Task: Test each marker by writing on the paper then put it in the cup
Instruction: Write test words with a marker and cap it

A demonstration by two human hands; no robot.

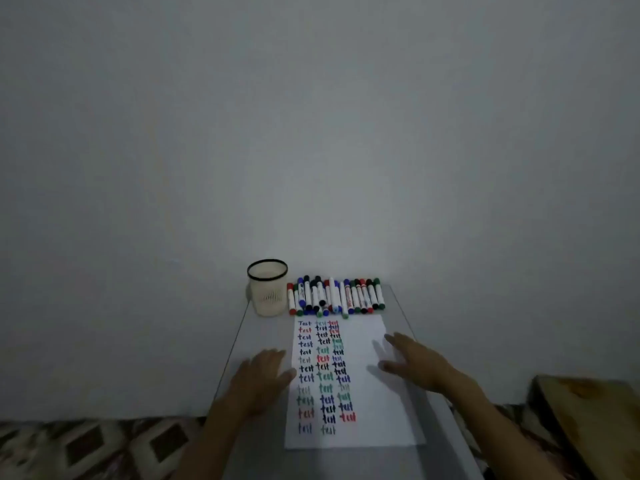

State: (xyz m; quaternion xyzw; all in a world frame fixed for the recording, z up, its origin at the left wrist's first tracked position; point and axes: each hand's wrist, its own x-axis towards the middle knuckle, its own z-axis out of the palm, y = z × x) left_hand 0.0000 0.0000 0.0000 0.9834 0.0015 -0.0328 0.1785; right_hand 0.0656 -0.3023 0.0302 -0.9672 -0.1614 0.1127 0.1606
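**Both hands spread flat at the written sheet**

The left hand (263,377) lies open, fingers straight, on the table (346,462), its fingertips at the paper (375,410)'s left edge. The right hand (414,365) rests open on the paper's right edge, holding nothing. Beyond the left fingertips stands the mesh cup (267,291); its contents cannot be told. Markers (336,297) lie heaped beyond both hands, just beside the cup.

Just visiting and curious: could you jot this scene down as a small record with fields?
cup: white mesh cup with black rim, upright, no markers sticking out
markers: pile of capped coloured markers, right of cup
paper: white sheet, columns of handwritten "test"
left hand: open, at sheet's left edge
right hand: open, over sheet's right edge
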